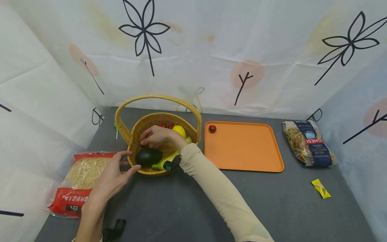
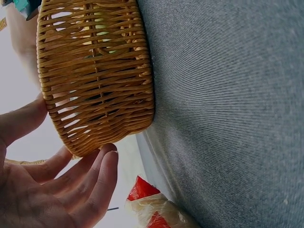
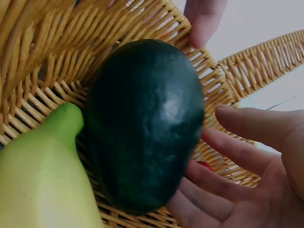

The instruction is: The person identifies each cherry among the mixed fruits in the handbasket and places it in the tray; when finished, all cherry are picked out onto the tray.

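The left grip (image 1: 113, 174) is cupping the near-left edge of the wicker basket (image 1: 145, 122), thumb at the rim and fingers curving along the outer wall, presumably because the basket could be sliding on the bench (image 1: 187, 205) under a reaching arm. The right grip (image 1: 160, 134) is hanging inside the basket, thumb standing apart and fingers loosely extending beside the avocado (image 1: 149, 157); nothing is visibly being held, though some fingertips are hiding behind that fruit. The avocado is lying in the basket's near-left part, a banana (image 1: 159, 165) just beside it, the wall probably stopping both from rolling out. A small red fruit (image 1: 212, 129) is sitting in the far-left corner of the orange tray (image 1: 242, 148), whose raised lip is likely serving the same purpose. Only the head view is showing the tray and a lemon (image 1: 179, 131) at the basket's right side; the left wrist view is revealing fingertips against the outer weave, and the right wrist view is exposing the right palm, which the head view is concealing.
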Tool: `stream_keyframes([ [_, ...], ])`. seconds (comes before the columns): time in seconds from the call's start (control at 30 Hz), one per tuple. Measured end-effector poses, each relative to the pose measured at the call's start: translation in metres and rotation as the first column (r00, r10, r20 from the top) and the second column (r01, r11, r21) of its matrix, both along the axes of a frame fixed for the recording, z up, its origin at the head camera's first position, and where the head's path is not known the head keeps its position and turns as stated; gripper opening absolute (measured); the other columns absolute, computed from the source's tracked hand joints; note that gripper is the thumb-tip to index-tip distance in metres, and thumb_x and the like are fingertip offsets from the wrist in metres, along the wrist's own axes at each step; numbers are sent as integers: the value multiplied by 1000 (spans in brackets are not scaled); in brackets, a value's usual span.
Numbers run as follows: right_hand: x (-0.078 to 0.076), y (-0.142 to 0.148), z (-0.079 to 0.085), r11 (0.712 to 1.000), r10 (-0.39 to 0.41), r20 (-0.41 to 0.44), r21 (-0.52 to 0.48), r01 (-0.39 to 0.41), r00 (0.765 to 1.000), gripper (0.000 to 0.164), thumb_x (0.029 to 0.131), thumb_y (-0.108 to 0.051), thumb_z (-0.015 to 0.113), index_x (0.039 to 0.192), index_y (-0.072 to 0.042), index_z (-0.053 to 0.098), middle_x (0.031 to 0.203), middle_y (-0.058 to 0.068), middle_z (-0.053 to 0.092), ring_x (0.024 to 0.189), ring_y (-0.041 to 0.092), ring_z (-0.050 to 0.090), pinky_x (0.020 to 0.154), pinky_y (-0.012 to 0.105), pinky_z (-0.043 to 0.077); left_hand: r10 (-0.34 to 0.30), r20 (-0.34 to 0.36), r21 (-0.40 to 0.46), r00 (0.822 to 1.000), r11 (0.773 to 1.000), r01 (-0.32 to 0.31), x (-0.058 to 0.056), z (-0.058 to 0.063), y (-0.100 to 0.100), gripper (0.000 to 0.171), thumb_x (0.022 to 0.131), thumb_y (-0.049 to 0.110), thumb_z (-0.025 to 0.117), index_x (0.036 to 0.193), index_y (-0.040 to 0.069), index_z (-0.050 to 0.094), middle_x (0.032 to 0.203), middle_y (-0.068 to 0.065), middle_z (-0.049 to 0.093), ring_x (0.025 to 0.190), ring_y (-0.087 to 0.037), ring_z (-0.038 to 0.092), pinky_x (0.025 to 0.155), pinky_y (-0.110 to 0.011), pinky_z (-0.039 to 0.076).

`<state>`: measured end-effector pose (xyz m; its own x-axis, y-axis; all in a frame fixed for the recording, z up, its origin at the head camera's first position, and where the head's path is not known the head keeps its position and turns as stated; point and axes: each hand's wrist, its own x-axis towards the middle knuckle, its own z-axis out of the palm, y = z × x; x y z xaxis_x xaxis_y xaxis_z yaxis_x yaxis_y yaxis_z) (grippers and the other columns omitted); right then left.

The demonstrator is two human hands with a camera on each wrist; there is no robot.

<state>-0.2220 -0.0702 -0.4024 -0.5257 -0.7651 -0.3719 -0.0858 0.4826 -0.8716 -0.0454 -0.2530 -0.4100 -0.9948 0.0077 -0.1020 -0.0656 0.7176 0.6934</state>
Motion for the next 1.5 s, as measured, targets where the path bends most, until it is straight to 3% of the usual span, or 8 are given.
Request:
stream_keyframes([
  [0.3, 2, -3, -4, 999, 34, -49, 6, -34, 998, 41, 110, -12, 64, 149, -1, 63, 152, 17, 67, 132, 29, 70, 108, 34, 60, 6, 1, -4, 1000, 1000, -6, -1, 0, 0, 73, 102, 32, 78, 154, -6, 44, 155, -35, 49, 129, -54, 65, 92, -56, 65],
  [0.47, 3, 1, 2, 997, -68, -78, -30, 66, 995, 37, 104, -7, 71, 141, -3, 71, 141, 15, 74, 114, 22, 76, 94, 27, 63, 2, 2, -1, 1000, 1000, -2, -1, 1, 0, 73, 102, 33, 79, 154, -6, 44, 155, -35, 49, 129, -54, 65, 92, -56, 65],
  [0.7, 6, 16, 14, 985, -88, -136, -157, 67, 987, 34, 102, -8, 75, 135, -2, 71, 134, 18, 73, 114, 30, 73, 102, 45, 63, 0, 12, -9, 1000, 1000, 1, -1, 1, -1, 73, 102, 34, 78, 154, -5, 44, 156, -35, 49, 129, -54, 65, 93, -57, 64],
  [0.77, 8, 22, 18, 980, -89, -161, -193, 58, 983, 34, 102, -11, 75, 135, -2, 71, 134, 18, 73, 118, 28, 71, 103, 42, 63, 0, 13, -12, 1000, 1000, 1, -1, 1, -1, 74, 102, 34, 78, 154, -5, 44, 156, -35, 48, 129, -54, 65, 93, -57, 64],
  [0.9, 13, 35, 25, 974, -74, -239, -225, 19, 968, 37, 102, -15, 78, 136, -3, 71, 136, 13, 74, 126, 23, 68, 101, 23, 57, 2, 18, -10, 1000, 1000, -1, -1, 0, -1, 74, 102, 35, 78, 155, -5, 44, 157, -35, 48, 130, -54, 65, 93, -57, 64],
  [1.0, 20, 46, 30, 973, -53, -276, -232, -13, 960, 39, 102, -16, 78, 138, -5, 71, 136, 11, 74, 124, 22, 70, 102, 21, 57, 1, 23, -4, 1000, 1000, -1, -1, 1, 0, 75, 102, 35, 78, 155, -5, 43, 157, -35, 47, 130, -54, 65, 92, -56, 65],
  [1.2, 41, 76, 43, 966, -47, -266, -257, -24, 963, 38, 102, -14, 77, 138, -7, 72, 142, 10, 72, 117, 22, 79, 99, 26, 62, 2, 31, 6, 1000, 1000, -2, -1, 1, 0, 74, 102, 34, 78, 155, -5, 43, 157, -35, 46, 131, -55, 64, 93, -55, 65],
  [1.5, 74, 135, 59, 916, -163, -218, -396, 66, 962, 31, 97, -7, 79, 128, -6, 75, 137, 11, 69, 106, 24, 78, 97, 34, 65, 3, 25, -2, 1000, 1000, -2, 0, 2, 0, 74, 102, 34, 78, 155, -5, 44, 157, -35, 47, 130, -53, 65, 92, -56, 65],
])
